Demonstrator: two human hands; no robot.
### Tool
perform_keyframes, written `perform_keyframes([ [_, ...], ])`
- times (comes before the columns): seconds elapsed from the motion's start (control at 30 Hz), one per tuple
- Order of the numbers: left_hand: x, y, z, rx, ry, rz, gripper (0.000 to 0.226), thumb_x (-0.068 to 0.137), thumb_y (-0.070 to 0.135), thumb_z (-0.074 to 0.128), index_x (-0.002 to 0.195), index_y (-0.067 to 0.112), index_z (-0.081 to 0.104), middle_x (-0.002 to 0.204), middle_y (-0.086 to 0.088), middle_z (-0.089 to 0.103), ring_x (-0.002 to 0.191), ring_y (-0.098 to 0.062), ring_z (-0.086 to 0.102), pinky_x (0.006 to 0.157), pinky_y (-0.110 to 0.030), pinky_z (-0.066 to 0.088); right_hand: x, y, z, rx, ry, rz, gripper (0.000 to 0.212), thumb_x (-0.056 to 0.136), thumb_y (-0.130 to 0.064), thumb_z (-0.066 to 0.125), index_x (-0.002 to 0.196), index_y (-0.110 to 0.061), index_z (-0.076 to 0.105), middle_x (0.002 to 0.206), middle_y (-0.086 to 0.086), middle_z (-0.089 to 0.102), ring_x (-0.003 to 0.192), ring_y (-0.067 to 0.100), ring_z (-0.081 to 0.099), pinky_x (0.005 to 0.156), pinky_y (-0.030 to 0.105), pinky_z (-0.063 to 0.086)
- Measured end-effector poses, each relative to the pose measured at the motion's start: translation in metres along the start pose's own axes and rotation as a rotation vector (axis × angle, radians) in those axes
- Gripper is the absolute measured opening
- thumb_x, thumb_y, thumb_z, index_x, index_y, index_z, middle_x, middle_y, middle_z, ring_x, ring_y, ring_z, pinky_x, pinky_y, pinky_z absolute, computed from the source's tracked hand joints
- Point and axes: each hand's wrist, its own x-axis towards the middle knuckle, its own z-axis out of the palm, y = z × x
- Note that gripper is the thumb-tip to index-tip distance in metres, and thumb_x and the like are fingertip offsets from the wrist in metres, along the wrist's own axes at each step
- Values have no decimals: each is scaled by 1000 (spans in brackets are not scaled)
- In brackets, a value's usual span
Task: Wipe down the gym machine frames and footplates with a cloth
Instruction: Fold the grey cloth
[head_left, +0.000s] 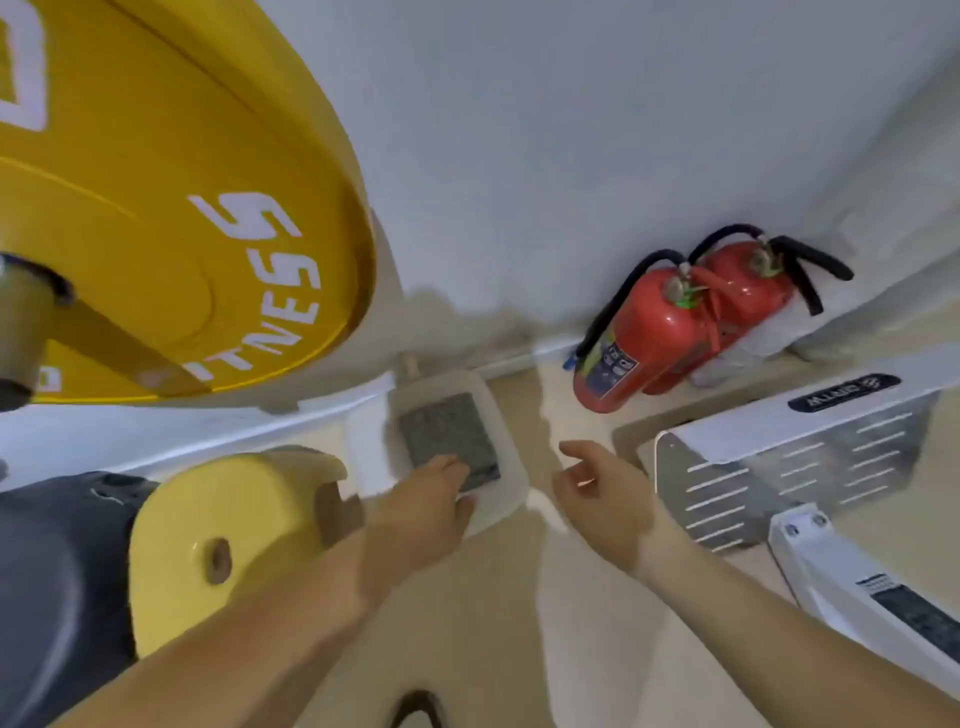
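A grey textured cloth or pad (447, 439) lies in a shallow white tray (501, 431) on the floor by the wall. My left hand (426, 506) reaches over the tray's near rim, and its fingers lie on the near end of the grey piece. The view is blurred, so a grip is not plain. My right hand (597, 491) hovers to the right of the tray, fingers loosely spread and holding nothing. To the right stands a slotted silver footplate (779, 478) on a white machine frame (852, 587).
A large yellow weight plate (171, 218) hangs close at the upper left, with a smaller yellow plate (223, 535) below it. Two red fire extinguishers (675, 322) stand against the white wall. The floor is beige.
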Motion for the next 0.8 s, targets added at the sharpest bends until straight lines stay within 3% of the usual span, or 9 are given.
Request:
perform_keyframes([
  [0.17, 79, -33, 57, 59, -39, -154, 38, 106, 36, 46, 139, 18, 51, 142, -1, 45, 125, -25, 51, 99, -38, 48, 57, 28, 42, 111, 22, 34, 38, 100, -33, 58, 137, -26, 59, 107, -7, 67, 96, 12, 65, 91, 32, 53],
  [0.33, 104, -48, 85, 172, 55, -189, 18, 104, 27, 48, 118, 22, 59, 121, 1, 45, 118, -23, 47, 85, -42, 54, 73, 45, 53, 85, -13, 66, 35, 101, -33, 55, 134, -23, 63, 115, -5, 69, 107, 13, 64, 102, 35, 50],
  [0.53, 66, -8, 63, -252, 259, -140, 20, 102, 20, 52, 89, 22, 68, 89, 4, 65, 86, -20, 59, 77, -40, 52, 47, 44, 35, 216, 4, 87, 20, 100, -29, 60, 117, -27, 69, 109, -8, 73, 104, 13, 69, 101, 40, 53],
  [0.7, -19, 91, -2, -599, 384, -17, 19, 96, 16, 64, 92, 29, 77, 84, 15, 72, 78, -4, 67, 73, -26, 54, -18, 3, -30, 431, 24, 61, 19, 101, -27, 62, 118, -33, 68, 106, -16, 73, 95, -6, 67, 82, 12, 53],
  [0.8, -80, 163, -55, -751, 357, -15, 18, 93, 17, 72, 93, 34, 78, 84, 18, 74, 78, -2, 69, 72, -24, 56, -78, -31, -93, 641, 8, 116, 25, 100, -35, 64, 125, -32, 66, 106, -9, 77, 98, 9, 74, 89, 33, 59],
])
